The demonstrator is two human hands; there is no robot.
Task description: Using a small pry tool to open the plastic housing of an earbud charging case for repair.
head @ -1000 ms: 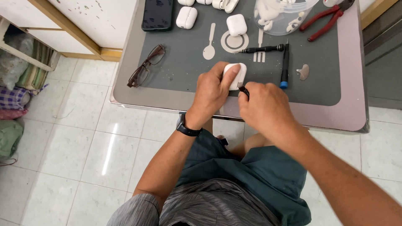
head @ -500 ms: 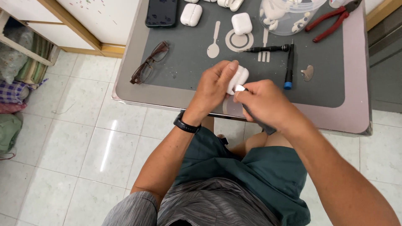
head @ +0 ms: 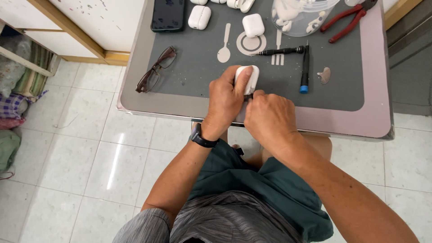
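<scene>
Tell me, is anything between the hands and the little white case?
Nothing visible. The left hand grips the white earbud case directly, and the right hand touches its lower edge. The screwdrivers lie apart.

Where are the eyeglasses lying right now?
In the head view, the eyeglasses lie folded open near the left edge of the grey mat, below the dark phone and left of the left hand.

Dark phone screen [head: 168, 14] lies at table's far-left edge.
</scene>
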